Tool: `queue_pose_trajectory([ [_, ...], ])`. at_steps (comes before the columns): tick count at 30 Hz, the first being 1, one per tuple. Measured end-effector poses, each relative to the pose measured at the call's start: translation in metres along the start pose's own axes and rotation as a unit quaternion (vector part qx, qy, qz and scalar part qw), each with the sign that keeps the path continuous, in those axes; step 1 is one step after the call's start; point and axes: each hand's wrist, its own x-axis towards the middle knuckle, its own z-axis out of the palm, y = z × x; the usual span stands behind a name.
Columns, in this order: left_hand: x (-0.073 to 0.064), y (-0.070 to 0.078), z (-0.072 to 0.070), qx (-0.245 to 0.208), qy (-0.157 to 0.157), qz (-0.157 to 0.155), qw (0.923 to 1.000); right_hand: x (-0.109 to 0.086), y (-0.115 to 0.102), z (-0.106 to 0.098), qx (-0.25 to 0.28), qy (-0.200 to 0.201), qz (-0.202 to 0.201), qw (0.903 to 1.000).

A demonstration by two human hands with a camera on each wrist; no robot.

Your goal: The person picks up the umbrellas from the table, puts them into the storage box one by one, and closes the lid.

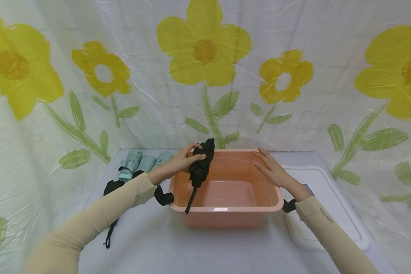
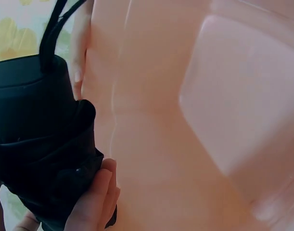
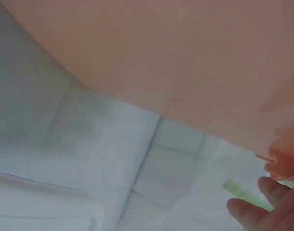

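A folded black umbrella (image 1: 203,161) is gripped in my left hand (image 1: 183,161), held above the left side of a pink plastic basin (image 1: 226,219). Its wrist strap dangles toward the basin's front rim. In the left wrist view, fingers (image 2: 91,202) curl round the umbrella's black cloth (image 2: 45,144). At the basin's right side my right hand (image 1: 272,169) touches the rim with its fingers extended. The right wrist view has only part of that hand (image 3: 267,207), beside the basin's outer wall (image 3: 151,53).
Several light blue-green rolled bundles (image 1: 145,163) lie at the table's back left. Another black umbrella (image 1: 113,186) is partly hidden under my left forearm. A white lid (image 1: 328,213) lies right of the basin. A flower-printed curtain (image 1: 140,125) hangs behind the table.
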Motion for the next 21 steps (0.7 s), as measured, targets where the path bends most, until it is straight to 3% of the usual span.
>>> queue_pose_trajectory([
  [12, 0.014, 0.011, 0.015, -0.026, -0.062, -0.037, 0.9971, 0.001, 0.000, -0.001, -0.003, -0.004, 0.005, 1.0000],
  [21, 0.021, 0.015, 0.028, -0.040, -0.101, -0.030, 0.9936, 0.001, -0.002, 0.000, -0.005, -0.003, 0.008, 1.0000],
])
